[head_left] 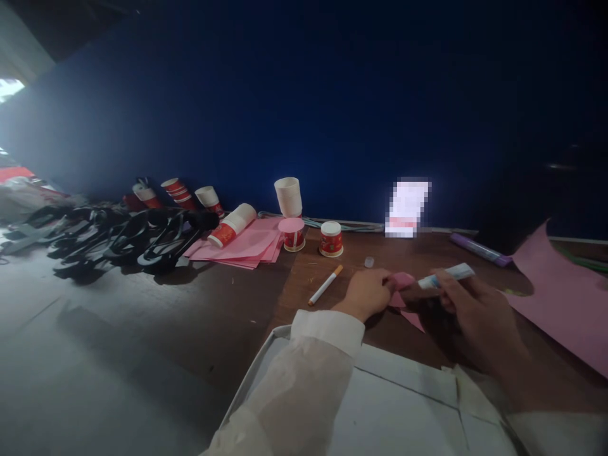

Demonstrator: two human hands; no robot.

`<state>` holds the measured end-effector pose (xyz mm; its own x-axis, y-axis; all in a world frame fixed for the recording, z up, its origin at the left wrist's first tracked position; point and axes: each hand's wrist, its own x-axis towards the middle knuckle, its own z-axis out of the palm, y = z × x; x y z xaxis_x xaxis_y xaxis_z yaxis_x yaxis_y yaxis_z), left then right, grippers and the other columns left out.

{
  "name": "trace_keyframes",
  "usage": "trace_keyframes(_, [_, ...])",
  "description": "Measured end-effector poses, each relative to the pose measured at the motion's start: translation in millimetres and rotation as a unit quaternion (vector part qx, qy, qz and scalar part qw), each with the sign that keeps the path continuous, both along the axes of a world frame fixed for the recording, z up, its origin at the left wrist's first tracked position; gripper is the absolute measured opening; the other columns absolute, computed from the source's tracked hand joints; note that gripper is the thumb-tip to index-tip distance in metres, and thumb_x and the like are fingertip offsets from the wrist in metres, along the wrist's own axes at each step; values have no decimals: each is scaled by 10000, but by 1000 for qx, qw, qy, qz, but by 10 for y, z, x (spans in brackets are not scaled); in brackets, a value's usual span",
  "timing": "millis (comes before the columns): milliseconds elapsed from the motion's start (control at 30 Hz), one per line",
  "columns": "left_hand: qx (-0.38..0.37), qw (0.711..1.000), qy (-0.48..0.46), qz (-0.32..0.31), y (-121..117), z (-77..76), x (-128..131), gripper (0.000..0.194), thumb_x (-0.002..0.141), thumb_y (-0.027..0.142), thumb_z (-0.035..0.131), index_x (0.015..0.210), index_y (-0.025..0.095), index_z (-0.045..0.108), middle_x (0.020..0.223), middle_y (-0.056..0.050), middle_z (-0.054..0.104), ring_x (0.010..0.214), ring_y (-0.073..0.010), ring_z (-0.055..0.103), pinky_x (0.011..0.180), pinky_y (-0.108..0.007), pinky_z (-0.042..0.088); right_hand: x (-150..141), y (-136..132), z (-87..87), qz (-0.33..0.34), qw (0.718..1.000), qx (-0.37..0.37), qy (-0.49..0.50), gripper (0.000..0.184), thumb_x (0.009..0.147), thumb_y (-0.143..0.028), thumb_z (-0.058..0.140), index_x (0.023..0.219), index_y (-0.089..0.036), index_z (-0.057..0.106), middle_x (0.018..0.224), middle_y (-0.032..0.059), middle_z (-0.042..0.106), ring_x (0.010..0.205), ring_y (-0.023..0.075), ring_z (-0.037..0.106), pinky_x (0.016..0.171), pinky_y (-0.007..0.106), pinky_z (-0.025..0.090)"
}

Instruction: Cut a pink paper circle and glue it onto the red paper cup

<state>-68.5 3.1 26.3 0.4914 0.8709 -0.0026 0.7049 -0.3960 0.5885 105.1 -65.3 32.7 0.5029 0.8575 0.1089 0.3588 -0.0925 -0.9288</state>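
Observation:
My left hand [369, 295] rests on the dark wooden table with its fingertips closed on the edge of a small pink paper piece [403, 280]. In my right hand [482, 313] is a white glue stick [449, 275] with bluish print, its tip pointing left toward that paper. A second pink scrap [412, 320] lies just below the first. Behind my left hand sits a small clear cap [369, 261]. An orange-and-white marker [325, 285] lies left of my left hand. Part of the right fingers is dim and blurred.
Upturned red cups [331, 239], one topped with a pink disc [291, 226], stand farther back. Left are pink sheets [237, 250] and black straps [156, 247]. A purple marker [481, 249] and a cut pink sheet [560, 291] lie right. A white box [399, 405] is nearest me.

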Motion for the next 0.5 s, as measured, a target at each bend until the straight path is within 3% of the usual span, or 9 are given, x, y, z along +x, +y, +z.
trace_keyframes(167, [-15, 1000, -4, 16, 72, -52, 4, 296, 966, 371, 475, 991, 205, 718, 1023, -76, 746, 974, -218, 680, 853, -305, 514, -41, 69, -65, 75, 982, -64, -164, 454, 847, -638, 556, 866, -231, 757, 824, 87, 755, 809, 307, 678, 736, 402, 464])
trace_keyframes(500, [-19, 999, -30, 7, 72, -75, 7, 377, 991, 428, 422, 967, 202, 723, 1022, -77, 739, 983, -218, 680, 855, -305, 512, -75, 170, -221, 120, 955, -65, -264, 504, 865, -667, 495, 970, -243, 747, 813, 79, 754, 783, 300, 707, 655, 352, 487])
